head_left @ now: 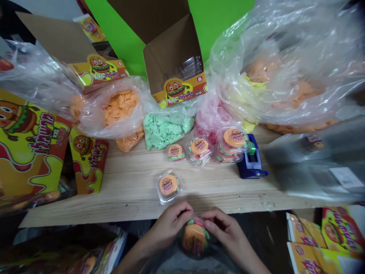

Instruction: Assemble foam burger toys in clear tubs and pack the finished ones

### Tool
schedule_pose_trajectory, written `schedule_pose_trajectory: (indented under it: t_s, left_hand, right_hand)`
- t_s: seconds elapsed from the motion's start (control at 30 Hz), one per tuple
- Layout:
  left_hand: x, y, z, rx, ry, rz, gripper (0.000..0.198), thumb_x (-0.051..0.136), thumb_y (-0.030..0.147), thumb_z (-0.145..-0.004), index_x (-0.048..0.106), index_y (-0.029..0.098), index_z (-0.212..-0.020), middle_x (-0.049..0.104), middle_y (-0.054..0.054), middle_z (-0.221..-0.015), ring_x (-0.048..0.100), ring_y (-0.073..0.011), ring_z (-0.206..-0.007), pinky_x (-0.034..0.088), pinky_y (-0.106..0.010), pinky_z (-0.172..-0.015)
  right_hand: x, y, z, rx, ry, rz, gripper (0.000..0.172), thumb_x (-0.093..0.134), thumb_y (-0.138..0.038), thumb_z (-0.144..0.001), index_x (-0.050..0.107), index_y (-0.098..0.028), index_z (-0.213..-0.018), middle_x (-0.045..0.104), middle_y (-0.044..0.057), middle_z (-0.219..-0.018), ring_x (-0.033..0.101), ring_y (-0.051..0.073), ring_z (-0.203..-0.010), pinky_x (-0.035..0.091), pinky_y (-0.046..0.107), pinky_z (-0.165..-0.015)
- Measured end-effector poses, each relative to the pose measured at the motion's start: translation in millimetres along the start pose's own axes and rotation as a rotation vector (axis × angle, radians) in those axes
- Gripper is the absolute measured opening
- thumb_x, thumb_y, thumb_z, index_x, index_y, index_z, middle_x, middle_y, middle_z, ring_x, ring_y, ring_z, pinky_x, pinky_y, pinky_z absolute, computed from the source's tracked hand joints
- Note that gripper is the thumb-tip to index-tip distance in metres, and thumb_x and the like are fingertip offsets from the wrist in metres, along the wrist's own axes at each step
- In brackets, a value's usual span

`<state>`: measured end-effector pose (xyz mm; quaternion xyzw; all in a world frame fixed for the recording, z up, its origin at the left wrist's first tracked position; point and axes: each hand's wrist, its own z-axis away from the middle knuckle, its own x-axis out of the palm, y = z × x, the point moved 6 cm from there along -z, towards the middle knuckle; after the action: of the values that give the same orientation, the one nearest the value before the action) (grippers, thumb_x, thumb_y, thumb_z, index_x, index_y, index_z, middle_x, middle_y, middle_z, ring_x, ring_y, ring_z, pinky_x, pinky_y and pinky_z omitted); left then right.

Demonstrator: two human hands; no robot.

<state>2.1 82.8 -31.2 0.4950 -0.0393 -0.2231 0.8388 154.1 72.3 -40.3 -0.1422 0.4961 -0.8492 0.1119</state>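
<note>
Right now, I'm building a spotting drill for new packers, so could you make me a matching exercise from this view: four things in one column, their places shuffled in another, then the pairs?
Things:
1. Blue plastic tape dispenser
2. Clear bag of mint-green pieces
3. Orange-topped burger-shaped item
4. Open cardboard box with brown inside

Places:
A. Between the clear bag of orange pieces and the pink pieces in clear plastic
B. Backed by the bright green panel
C. Just right of the stacked clear packs
D. Held between the left hand and the right hand

Pairs: 1-C, 2-A, 3-D, 4-B
</note>
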Motion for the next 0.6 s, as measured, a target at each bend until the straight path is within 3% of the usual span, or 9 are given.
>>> schedule_pose_trajectory:
  t_s: [0.07, 0.13, 0.23, 0.33, 0.4, 0.5, 0.53, 0.6]
  left_hand:
    - [3.2, -0.7, -0.3, 0.012, 0.034, 0.037, 0.025, 0.044, 0.034, -0.083, 0.058, 0.015, -0.075, 0.056, -0.001, -0.072, 0.050, -0.0144, -0.072, 0.039, -0.023, -0.068]
    - [6.0, -5.2, 2.2, 0.029, 0.090, 0.173, 0.027, 0.047, 0.037, -0.082, 0.058, 0.016, -0.095, 0.060, -0.006, -0.092, 0.054, -0.0179, -0.087, 0.040, -0.028, -0.079]
    - [19.1, -7.8, 7.4, 0.064, 0.007, 0.470, 0.057, 0.058, 0.040, -0.076, 0.035, 0.021, -0.125, 0.050, -0.010, -0.123, 0.049, -0.0218, -0.110, 0.036, -0.034, -0.093]
    - [25.5, 4.4, 9.7, 0.086, -0.047, 0.622, 0.059, 0.062, 0.037, -0.075, 0.031, 0.023, -0.124, 0.048, -0.010, -0.127, 0.049, -0.0216, -0.112, 0.036, -0.035, -0.095]
    - [20.1, 17.9, 8.7, 0.091, -0.009, 0.626, 0.050, 0.060, 0.036, -0.077, 0.037, 0.021, -0.119, 0.050, -0.010, -0.125, 0.050, -0.0219, -0.112, 0.037, -0.035, -0.095]
    - [5.2, 36.2, 6.9, 0.097, 0.038, 0.572, 0.044, 0.058, 0.036, -0.078, 0.042, 0.020, -0.116, 0.052, -0.008, -0.123, 0.049, -0.0227, -0.112, 0.039, -0.034, -0.095]
    - [-0.4, 39.8, 6.7, 0.102, 0.053, 0.542, 0.044, 0.058, 0.036, -0.078, 0.042, 0.020, -0.116, 0.052, -0.008, -0.123, 0.049, -0.0226, -0.112, 0.039, -0.033, -0.094]
    - [-10.3, 42.2, 6.7, 0.107, 0.090, 0.475, 0.047, 0.058, 0.037, -0.077, 0.042, 0.020, -0.117, 0.051, -0.007, -0.124, 0.049, -0.0228, -0.113, 0.040, -0.031, -0.094]
  right_hand:
    - [-3.9, -3.2, -1.6, 0.002, -0.001, 0.043, 0.022, 0.059, -0.039, -0.076, 0.067, -0.019, -0.081, 0.063, 0.003, -0.077, 0.056, 0.018, -0.076, 0.042, 0.028, -0.070]
    - [-11.1, -0.3, -1.8, 0.003, 0.097, -0.025, 0.021, 0.061, -0.039, -0.074, 0.067, -0.019, -0.080, 0.063, 0.003, -0.075, 0.056, 0.017, -0.072, 0.042, 0.027, -0.066]
    - [-23.1, 7.8, 1.2, 0.001, 0.273, -0.225, 0.021, 0.061, -0.040, -0.075, 0.064, -0.020, -0.083, 0.062, 0.001, -0.071, 0.055, 0.016, -0.066, 0.042, 0.026, -0.063]
    - [-38.2, 0.5, 2.1, -0.012, 0.257, -0.227, 0.024, 0.058, -0.039, -0.077, 0.062, -0.019, -0.090, 0.060, 0.002, -0.072, 0.055, 0.016, -0.068, 0.043, 0.028, -0.066]
    - [-68.6, -17.5, 1.8, -0.076, 0.364, -0.044, 0.026, 0.059, -0.038, -0.076, 0.061, -0.019, -0.094, 0.060, 0.002, -0.075, 0.055, 0.017, -0.072, 0.042, 0.029, -0.069]
    - [-137.2, -53.6, 8.3, -0.195, 0.873, 0.303, 0.034, 0.057, -0.042, -0.074, 0.061, -0.020, -0.100, 0.058, 0.004, -0.085, 0.052, 0.017, -0.073, 0.039, 0.030, -0.072]
    - [-154.2, -60.2, 6.5, -0.176, 0.959, 0.342, 0.036, 0.058, -0.044, -0.072, 0.063, -0.018, -0.096, 0.057, 0.004, -0.085, 0.050, 0.017, -0.069, 0.039, 0.030, -0.068]
    - [-174.4, -65.4, -7.8, -0.121, 0.920, 0.326, 0.037, 0.060, -0.047, -0.067, 0.066, -0.015, -0.083, 0.056, 0.003, -0.071, 0.047, 0.015, -0.058, 0.038, 0.029, -0.058]
